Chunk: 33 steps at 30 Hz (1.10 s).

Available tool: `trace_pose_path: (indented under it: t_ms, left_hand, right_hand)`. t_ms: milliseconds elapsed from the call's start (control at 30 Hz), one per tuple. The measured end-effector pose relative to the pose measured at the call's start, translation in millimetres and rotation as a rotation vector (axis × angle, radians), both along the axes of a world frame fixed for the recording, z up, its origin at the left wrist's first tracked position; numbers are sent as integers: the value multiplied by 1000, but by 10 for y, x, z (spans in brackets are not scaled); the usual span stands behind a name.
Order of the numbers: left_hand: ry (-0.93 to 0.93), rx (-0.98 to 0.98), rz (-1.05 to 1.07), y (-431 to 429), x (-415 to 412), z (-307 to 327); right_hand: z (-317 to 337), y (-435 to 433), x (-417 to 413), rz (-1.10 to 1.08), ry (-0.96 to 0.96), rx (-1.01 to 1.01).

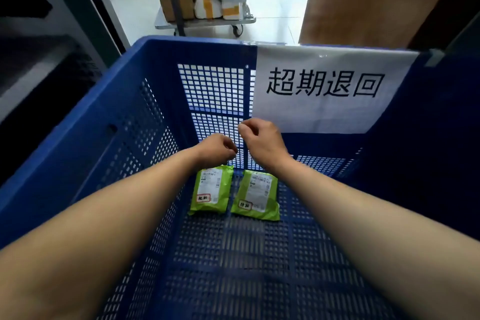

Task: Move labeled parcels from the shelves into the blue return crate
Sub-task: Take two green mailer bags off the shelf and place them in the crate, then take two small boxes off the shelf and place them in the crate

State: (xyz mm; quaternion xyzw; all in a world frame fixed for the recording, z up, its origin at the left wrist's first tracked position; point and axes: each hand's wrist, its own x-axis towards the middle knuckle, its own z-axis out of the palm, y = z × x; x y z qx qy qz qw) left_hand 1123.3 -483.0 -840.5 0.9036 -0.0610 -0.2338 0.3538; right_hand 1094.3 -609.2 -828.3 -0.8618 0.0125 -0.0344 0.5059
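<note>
1. At the far left we see a dark grey metal shelf unit (39, 34); its contents cannot be made out.
2. Next to it stands the large blue perforated plastic crate (104, 117), which fills most of the view.
3. Beyond the crate's far rim stands a grey metal trolley (205, 21) loaded with brown cardboard boxes and white bags.
4. On the crate floor, near the far wall, lies the left green plastic mailer parcel (211, 189), flat, white label up, with a small red-bordered tag at its near corner.
5. The left hand (217, 149) hovers above that parcel's far end, apart from it. Its fingers hang loosely curled and hold nothing.
6. The right green plastic mailer parcel (257, 197) lies flat just beside the first, label up, with a narrow gap between them.
7. The right hand (261, 141) hovers close beside the left hand. Its fingers are loosely curled, thumb near the forefinger, and we see nothing in them.
8. A white paper sign with black characters (330, 86) hangs on the crate's far wall.
9. A tall brown cardboard panel (363, 0) stands behind the crate's right corner.
</note>
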Motion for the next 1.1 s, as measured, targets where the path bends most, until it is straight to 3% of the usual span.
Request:
trace_pose_path:
  t_ms: [267, 600, 867, 1100]
  left_hand:
    - [-375, -367, 320, 11, -478, 2099]
    - [-618, -804, 600, 446, -1499, 5245]
    - [-934, -741, 720, 898, -2786, 7125]
    - [-1140, -531, 884, 1029, -4083, 7873]
  right_hand:
    - [2217, 106, -307, 4, -151, 217]
    - [5347, 570, -997, 176, -336, 371]
    - [7152, 1079, -1836, 432, -475, 469]
    - [7977, 1576, -2809, 834, -500, 654]
